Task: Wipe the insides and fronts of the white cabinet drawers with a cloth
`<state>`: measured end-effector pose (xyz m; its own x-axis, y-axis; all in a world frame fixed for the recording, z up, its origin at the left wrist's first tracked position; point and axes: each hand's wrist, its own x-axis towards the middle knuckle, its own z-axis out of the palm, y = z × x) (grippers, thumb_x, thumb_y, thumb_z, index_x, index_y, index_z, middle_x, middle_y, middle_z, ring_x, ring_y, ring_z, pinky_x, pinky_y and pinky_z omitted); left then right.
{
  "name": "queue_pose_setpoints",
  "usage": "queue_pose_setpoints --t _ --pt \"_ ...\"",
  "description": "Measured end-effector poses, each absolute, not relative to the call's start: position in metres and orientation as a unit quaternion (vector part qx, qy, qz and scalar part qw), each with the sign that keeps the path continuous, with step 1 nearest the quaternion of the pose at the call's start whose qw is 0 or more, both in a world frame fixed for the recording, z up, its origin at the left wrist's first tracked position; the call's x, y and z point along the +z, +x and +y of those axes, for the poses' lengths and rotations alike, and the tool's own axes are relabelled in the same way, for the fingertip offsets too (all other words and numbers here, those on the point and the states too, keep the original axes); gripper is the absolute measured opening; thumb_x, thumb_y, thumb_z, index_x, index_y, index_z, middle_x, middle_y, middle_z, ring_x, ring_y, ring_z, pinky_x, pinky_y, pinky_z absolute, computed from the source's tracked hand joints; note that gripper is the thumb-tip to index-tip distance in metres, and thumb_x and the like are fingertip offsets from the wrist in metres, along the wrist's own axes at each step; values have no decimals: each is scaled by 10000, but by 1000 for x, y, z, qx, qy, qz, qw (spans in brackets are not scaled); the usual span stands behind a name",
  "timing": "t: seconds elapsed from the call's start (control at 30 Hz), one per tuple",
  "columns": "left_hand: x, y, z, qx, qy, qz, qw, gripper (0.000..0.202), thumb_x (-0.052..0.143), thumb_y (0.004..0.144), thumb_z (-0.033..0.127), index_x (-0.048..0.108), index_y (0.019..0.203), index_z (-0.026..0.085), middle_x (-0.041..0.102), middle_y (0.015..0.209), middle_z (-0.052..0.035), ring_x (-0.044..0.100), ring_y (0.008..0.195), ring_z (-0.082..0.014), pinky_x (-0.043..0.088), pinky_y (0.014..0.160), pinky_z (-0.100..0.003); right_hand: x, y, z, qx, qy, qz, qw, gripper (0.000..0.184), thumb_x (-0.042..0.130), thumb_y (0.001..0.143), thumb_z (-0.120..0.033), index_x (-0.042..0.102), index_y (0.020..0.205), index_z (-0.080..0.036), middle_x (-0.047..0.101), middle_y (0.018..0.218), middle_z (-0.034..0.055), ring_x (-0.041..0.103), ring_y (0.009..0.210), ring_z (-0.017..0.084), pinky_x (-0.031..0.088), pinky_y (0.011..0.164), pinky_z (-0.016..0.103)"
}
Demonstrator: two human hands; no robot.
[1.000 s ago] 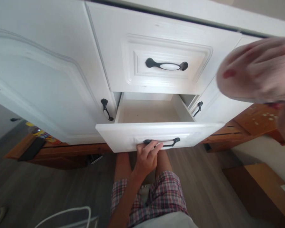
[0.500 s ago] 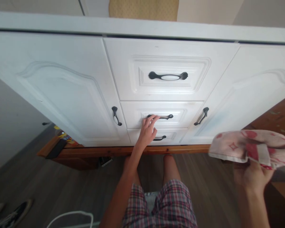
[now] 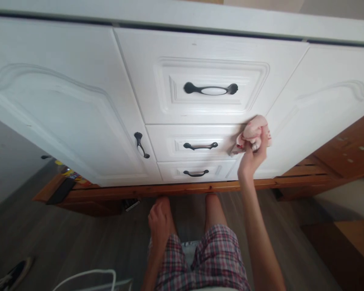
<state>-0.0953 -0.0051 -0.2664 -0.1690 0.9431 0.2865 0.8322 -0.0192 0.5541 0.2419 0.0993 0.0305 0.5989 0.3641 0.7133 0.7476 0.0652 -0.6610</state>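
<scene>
My right hand (image 3: 252,159) grips a bunched pink-and-white cloth (image 3: 255,131) and presses it against the white cabinet front, by the right edge of the middle drawer (image 3: 166,141). The cloth covers the spot where the right door's handle sits. My left hand (image 3: 158,220) rests on my left knee with its fingers laid over it, holding nothing. Above, the top drawer (image 3: 157,101) carries a dark handle (image 3: 211,89) with a white oval centre. The bottom drawer (image 3: 170,171) has a similar dark handle (image 3: 195,173). All three drawers are closed.
To the left is a closed white door (image 3: 79,133) with a dark handle (image 3: 141,145). A wooden ledge (image 3: 182,192) runs under the cabinet, with a colourful packet (image 3: 74,173) at its left end. A cardboard box (image 3: 342,250) stands on the floor at right.
My left hand has left the middle drawer's handle and dropped to my knee. My right hand has carried the cloth leftward from the far right onto the cabinet front. The view has tilted lower.
</scene>
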Motion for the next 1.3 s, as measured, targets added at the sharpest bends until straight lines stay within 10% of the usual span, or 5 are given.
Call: queue_pose_setpoints --t 0.2,0.5,0.9,1.03,1.3 --pt "-333 -120 -55 150 533 805 212 612 393 1108 445 468 1573 55 617 1456 -302 708 1255 -422 582 1050 -572 35 107 138 -179 -700 -449 525 794 352 1005 -177 236 1780 -50 197 1794 322 185 1718 415 390 1256 698" --pt "-326 -130 -31 151 497 794 316 694 389 1105 550 368 1650 121 563 1585 -285 715 1327 -415 578 1078 -523 -25 -32 150 -90 -614 -739 263 776 360 1059 -172 237 1807 -339 175 1854 127 503 1492 416 450 1213 664" --pt "-338 -137 -33 186 480 791 332 785 414 1091 599 268 1697 121 517 1636 -310 657 1430 -411 556 1142 -535 -131 89 127 -118 -665 -652 343 570 511 1094 -248 550 1662 -255 217 1830 205 356 1579 458 394 1216 687" --pt "-341 -137 -32 190 490 784 328 774 418 1091 596 280 1691 128 510 1640 -306 654 1434 -405 554 1146 -529 -128 160 124 -156 -685 -568 429 564 465 1099 -295 528 1625 -104 65 1843 253 -29 1716 440 252 1314 726" --pt "-347 -137 -31 183 506 780 319 704 399 1101 585 351 1643 139 549 1591 -296 705 1353 -406 578 1104 -538 -69 212 139 -248 -607 -566 500 609 427 1023 -190 594 1608 -191 242 1833 144 35 1735 348 239 1350 684"
